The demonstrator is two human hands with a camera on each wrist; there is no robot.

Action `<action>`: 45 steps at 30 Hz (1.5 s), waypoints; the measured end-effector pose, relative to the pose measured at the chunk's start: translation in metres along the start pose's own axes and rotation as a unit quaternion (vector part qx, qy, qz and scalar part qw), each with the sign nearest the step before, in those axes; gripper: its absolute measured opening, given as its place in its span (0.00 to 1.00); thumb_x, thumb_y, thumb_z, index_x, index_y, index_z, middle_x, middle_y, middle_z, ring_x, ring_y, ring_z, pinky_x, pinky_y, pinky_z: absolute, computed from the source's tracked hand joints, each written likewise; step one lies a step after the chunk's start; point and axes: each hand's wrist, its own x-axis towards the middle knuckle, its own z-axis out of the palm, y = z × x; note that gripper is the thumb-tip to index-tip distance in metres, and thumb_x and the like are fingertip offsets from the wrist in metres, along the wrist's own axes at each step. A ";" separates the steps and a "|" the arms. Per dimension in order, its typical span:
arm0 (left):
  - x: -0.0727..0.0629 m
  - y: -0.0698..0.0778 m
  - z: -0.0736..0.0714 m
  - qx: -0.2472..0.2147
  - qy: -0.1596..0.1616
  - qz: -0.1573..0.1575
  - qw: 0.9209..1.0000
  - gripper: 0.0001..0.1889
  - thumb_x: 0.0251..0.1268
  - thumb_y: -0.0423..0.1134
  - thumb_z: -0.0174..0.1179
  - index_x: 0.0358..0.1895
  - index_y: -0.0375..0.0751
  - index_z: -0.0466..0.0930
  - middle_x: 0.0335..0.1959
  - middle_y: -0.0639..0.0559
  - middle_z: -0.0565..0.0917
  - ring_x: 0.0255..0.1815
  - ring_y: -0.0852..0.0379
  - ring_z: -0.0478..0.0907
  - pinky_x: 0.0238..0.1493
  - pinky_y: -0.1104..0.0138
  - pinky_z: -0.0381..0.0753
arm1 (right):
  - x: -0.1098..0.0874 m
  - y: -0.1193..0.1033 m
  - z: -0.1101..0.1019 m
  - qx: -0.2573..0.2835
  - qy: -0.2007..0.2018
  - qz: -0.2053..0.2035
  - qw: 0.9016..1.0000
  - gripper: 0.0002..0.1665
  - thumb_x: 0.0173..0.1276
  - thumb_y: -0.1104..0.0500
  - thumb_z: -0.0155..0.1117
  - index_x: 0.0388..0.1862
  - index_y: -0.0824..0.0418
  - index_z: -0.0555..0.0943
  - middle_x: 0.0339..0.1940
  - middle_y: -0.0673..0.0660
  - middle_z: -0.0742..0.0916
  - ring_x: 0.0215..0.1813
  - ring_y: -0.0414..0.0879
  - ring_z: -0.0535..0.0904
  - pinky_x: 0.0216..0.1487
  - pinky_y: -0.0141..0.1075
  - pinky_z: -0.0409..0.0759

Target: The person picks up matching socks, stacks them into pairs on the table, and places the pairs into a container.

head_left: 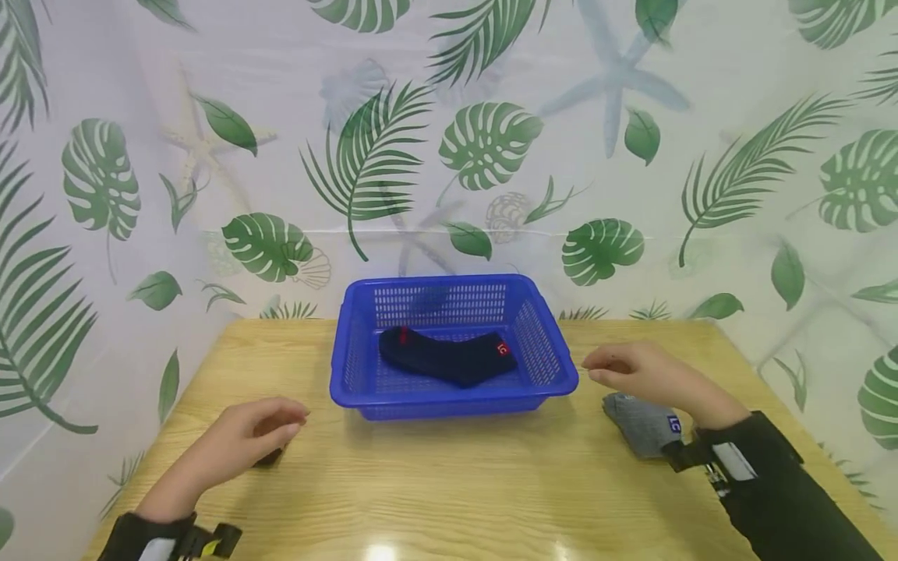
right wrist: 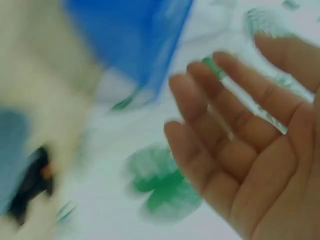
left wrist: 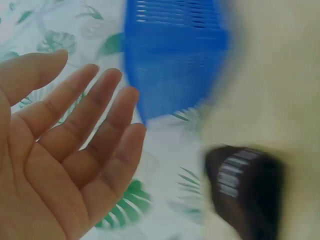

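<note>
A blue plastic basket (head_left: 456, 406) stands at the middle of the table, and a dark sock (head_left: 449, 358) with red marks lies inside it. To the basket's left, my left hand (head_left: 245, 436) hovers with relaxed fingers and holds nothing. Below that hand is a dark brown or black sock (left wrist: 245, 185) with pale lettering, mostly hidden by the hand in the head view. My right hand (head_left: 655, 378) is just off the basket's right rim, its fingers loosely bent around nothing. Under it on the table lies a grey sock (head_left: 638, 425) with a dark blue label.
The wooden table (head_left: 449, 483) backs onto a white sheet (head_left: 449, 195) printed with green leaves and starfish, which also hangs at both sides. Beside the grey sock in the right wrist view is a blurred dark item (right wrist: 32, 187) with an orange spot.
</note>
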 end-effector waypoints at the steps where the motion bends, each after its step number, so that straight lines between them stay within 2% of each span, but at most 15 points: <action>1: -0.010 -0.005 0.004 -0.013 -0.006 -0.013 1.000 0.14 0.71 0.42 0.57 0.53 0.39 0.80 0.49 0.47 0.84 0.49 0.53 0.81 0.48 0.65 0.81 | -0.008 0.011 0.003 -0.007 0.007 0.027 1.000 0.15 0.72 0.58 0.59 0.51 0.65 0.82 0.45 0.60 0.86 0.46 0.54 0.83 0.43 0.46 0.82; 4: -0.034 -0.019 0.016 -0.035 -0.016 -0.041 0.998 0.15 0.71 0.44 0.57 0.53 0.38 0.80 0.49 0.46 0.84 0.48 0.57 0.81 0.45 0.67 0.81 | -0.027 0.041 0.012 -0.030 0.006 0.107 0.994 0.15 0.71 0.59 0.59 0.49 0.69 0.81 0.43 0.64 0.86 0.42 0.57 0.83 0.39 0.47 0.81; 8: -0.044 -0.025 0.029 -0.021 -0.007 -0.032 0.999 0.15 0.70 0.44 0.58 0.52 0.38 0.80 0.47 0.48 0.85 0.44 0.66 0.80 0.43 0.69 0.81 | -0.042 0.071 0.026 -0.062 -0.001 0.182 0.981 0.18 0.68 0.60 0.61 0.47 0.75 0.80 0.41 0.69 0.85 0.40 0.60 0.81 0.39 0.50 0.80; 11: -0.041 -0.022 0.038 -0.008 0.002 -0.012 1.000 0.13 0.70 0.43 0.59 0.50 0.39 0.81 0.46 0.49 0.85 0.42 0.67 0.80 0.43 0.70 0.81 | -0.046 0.085 0.034 -0.085 0.001 0.217 0.972 0.21 0.65 0.59 0.63 0.46 0.77 0.78 0.41 0.71 0.84 0.40 0.61 0.81 0.40 0.51 0.78; 15: -0.030 -0.014 0.051 -0.012 -0.013 0.004 1.000 0.13 0.70 0.42 0.59 0.50 0.39 0.82 0.45 0.49 0.85 0.42 0.66 0.80 0.42 0.69 0.81 | -0.052 0.099 0.043 -0.082 0.001 0.257 0.963 0.27 0.62 0.59 0.65 0.51 0.81 0.74 0.48 0.77 0.81 0.48 0.69 0.78 0.46 0.55 0.77; 17: -0.027 -0.012 0.053 -0.012 -0.023 0.011 1.000 0.12 0.70 0.42 0.59 0.49 0.39 0.82 0.45 0.49 0.85 0.41 0.66 0.80 0.41 0.69 0.81 | -0.049 0.100 0.048 -0.070 0.001 0.265 0.962 0.30 0.62 0.59 0.65 0.55 0.81 0.71 0.51 0.78 0.79 0.52 0.72 0.76 0.47 0.57 0.77; 19: -0.022 -0.011 0.058 -0.009 -0.031 0.021 0.999 0.12 0.70 0.41 0.59 0.49 0.39 0.82 0.44 0.50 0.85 0.40 0.65 0.79 0.40 0.68 0.80 | -0.048 0.095 0.052 -0.061 0.009 0.262 0.963 0.29 0.62 0.60 0.66 0.55 0.80 0.71 0.49 0.77 0.80 0.50 0.70 0.77 0.45 0.55 0.78; 22: -0.010 -0.002 0.069 0.007 -0.051 0.042 0.998 0.11 0.69 0.40 0.60 0.48 0.39 0.82 0.43 0.50 0.86 0.38 0.63 0.80 0.39 0.67 0.80 | -0.045 0.075 0.054 -0.067 0.022 0.234 0.970 0.21 0.63 0.61 0.66 0.49 0.76 0.75 0.38 0.69 0.83 0.38 0.59 0.80 0.35 0.48 0.77; 26: 0.016 0.027 0.094 0.042 -0.076 0.092 0.992 0.11 0.67 0.38 0.60 0.48 0.37 0.82 0.43 0.48 0.85 0.39 0.56 0.82 0.42 0.62 0.81 | -0.034 0.025 0.050 -0.092 0.021 0.160 0.983 0.08 0.63 0.62 0.65 0.37 0.65 0.78 0.24 0.53 0.78 0.24 0.44 0.70 0.26 0.38 0.68; 30: 0.045 0.068 0.121 0.071 -0.061 0.147 0.985 0.16 0.65 0.38 0.62 0.53 0.36 0.79 0.51 0.45 0.83 0.51 0.49 0.80 0.54 0.55 0.78 | -0.019 -0.027 0.049 -0.101 -0.004 0.081 0.992 0.09 0.63 0.61 0.65 0.28 0.57 0.73 0.19 0.48 0.70 0.21 0.40 0.64 0.24 0.34 0.62; 33: 0.064 0.094 0.140 0.048 -0.048 0.170 0.983 0.24 0.62 0.41 0.65 0.60 0.37 0.75 0.59 0.43 0.78 0.61 0.46 0.74 0.63 0.53 0.71 | -0.013 -0.059 0.053 -0.094 -0.021 0.026 0.995 0.09 0.62 0.61 0.65 0.29 0.56 0.72 0.19 0.46 0.69 0.21 0.39 0.63 0.24 0.32 0.62; 36: 0.077 0.109 0.158 0.011 -0.045 0.168 0.985 0.29 0.58 0.43 0.69 0.63 0.39 0.73 0.64 0.44 0.74 0.66 0.47 0.69 0.67 0.53 0.66 | -0.011 -0.087 0.058 -0.087 -0.022 -0.027 0.996 0.09 0.62 0.60 0.66 0.33 0.56 0.73 0.21 0.46 0.71 0.22 0.37 0.63 0.24 0.31 0.62; 40: 0.085 0.109 0.177 -0.066 -0.046 0.147 0.986 0.32 0.54 0.40 0.72 0.63 0.43 0.71 0.60 0.46 0.78 0.62 0.49 0.73 0.62 0.56 0.71 | -0.010 -0.109 0.064 -0.046 0.000 -0.084 0.995 0.12 0.58 0.63 0.67 0.33 0.56 0.71 0.20 0.44 0.69 0.21 0.34 0.60 0.22 0.28 0.60; 42: 0.085 0.104 0.182 -0.155 -0.059 0.127 0.978 0.35 0.54 0.35 0.71 0.66 0.42 0.66 0.56 0.44 0.80 0.56 0.50 0.76 0.57 0.59 0.75 | -0.009 -0.114 0.065 -0.015 0.017 -0.106 0.994 0.13 0.56 0.64 0.66 0.32 0.55 0.70 0.19 0.43 0.67 0.21 0.33 0.59 0.21 0.27 0.58; 45: 0.083 0.097 0.186 -0.280 -0.065 0.089 0.954 0.39 0.56 0.31 0.69 0.70 0.40 0.60 0.56 0.42 0.79 0.54 0.52 0.77 0.55 0.63 0.75 | -0.008 -0.120 0.064 0.032 0.052 -0.128 0.990 0.15 0.54 0.66 0.65 0.32 0.55 0.68 0.20 0.42 0.66 0.21 0.33 0.59 0.22 0.27 0.58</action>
